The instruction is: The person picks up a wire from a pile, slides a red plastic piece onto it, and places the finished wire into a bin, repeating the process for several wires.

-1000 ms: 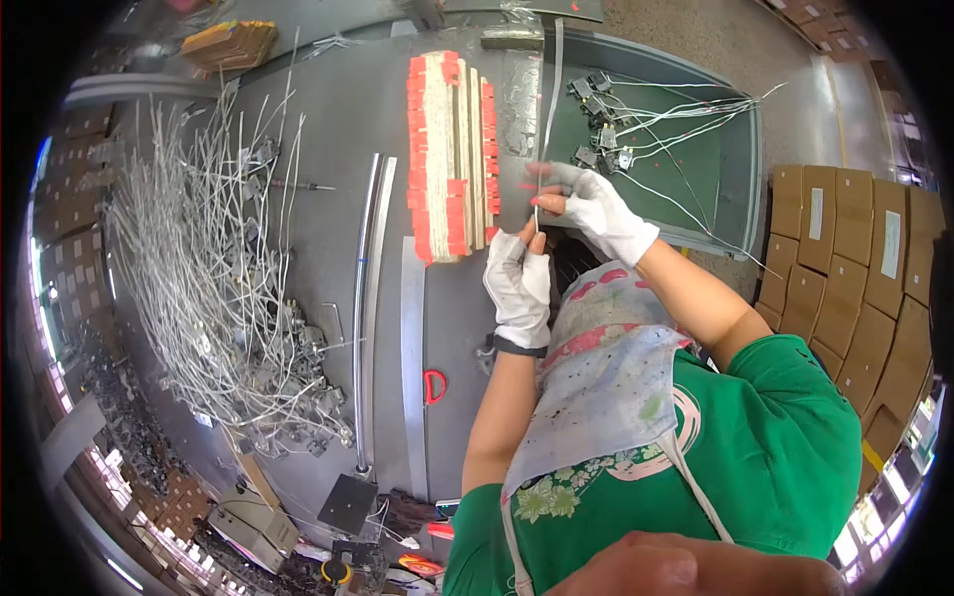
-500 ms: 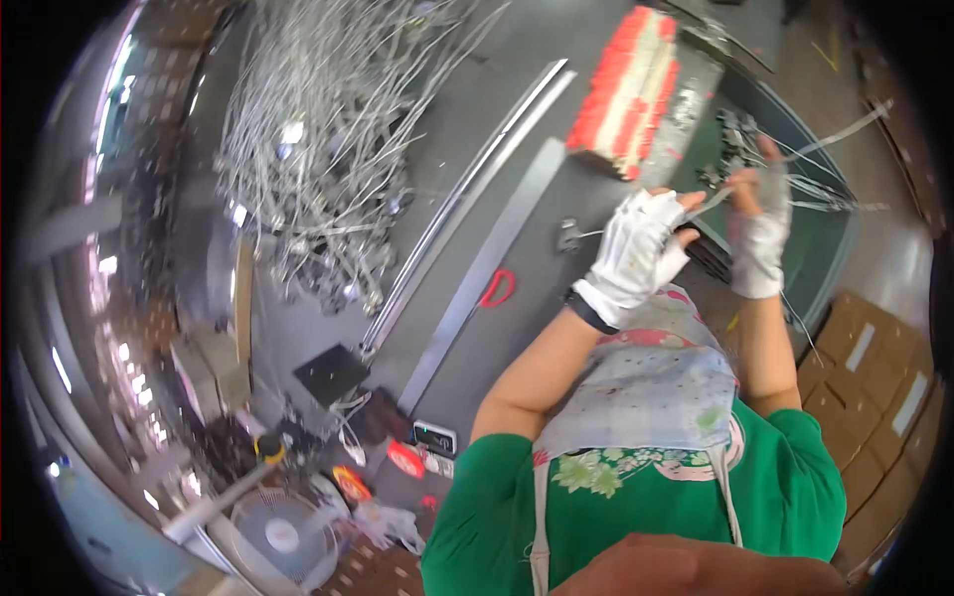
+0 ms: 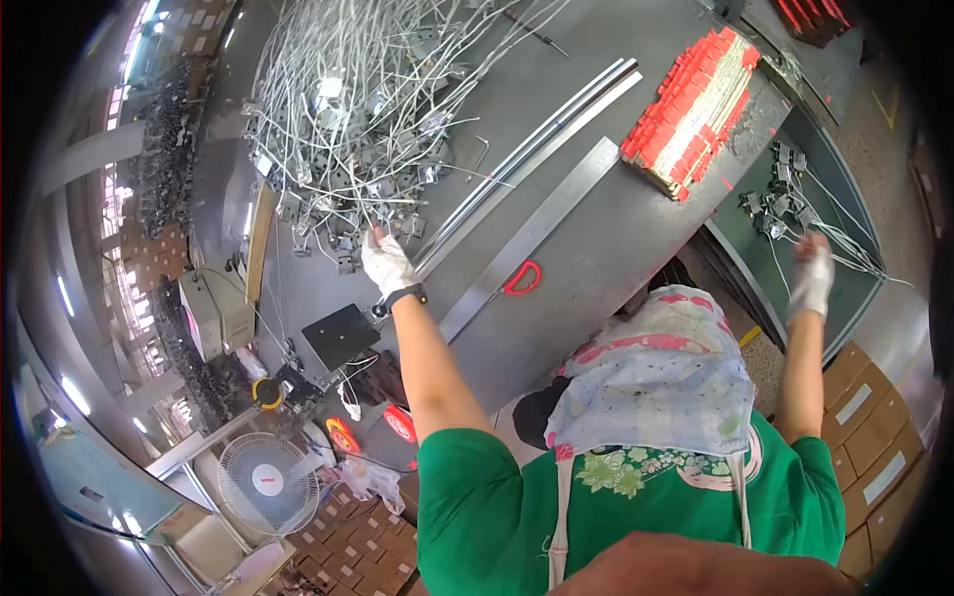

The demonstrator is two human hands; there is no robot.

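Note:
At the lower edge of a tangled pile of white cables with small metal parts (image 3: 397, 164), the gloved fingers of my left hand (image 3: 388, 262) are drawn together. A pale cable runs to those fingertips, but what they grip is too small to make out. My right hand (image 3: 813, 281), in a white glove with bare fingertips, is over the green bin (image 3: 840, 159) at the right. Motion blurs its fingers. Several metal parts with white cables (image 3: 780, 204) lie in that bin, just beyond my right hand.
Long metal strips (image 3: 537, 159) and a flat bar (image 3: 537, 233) lie across the grey table, with a red-handled tool (image 3: 522, 278) beside them. A stack of red and cream pieces (image 3: 691, 114) stands near the bin. Cartons (image 3: 865, 422) sit at right, a fan (image 3: 268, 480) at lower left.
My hands were close together near the bin, with a white cable between them. Since then my left hand has moved left to the cable pile; my right hand has lowered beside the bin.

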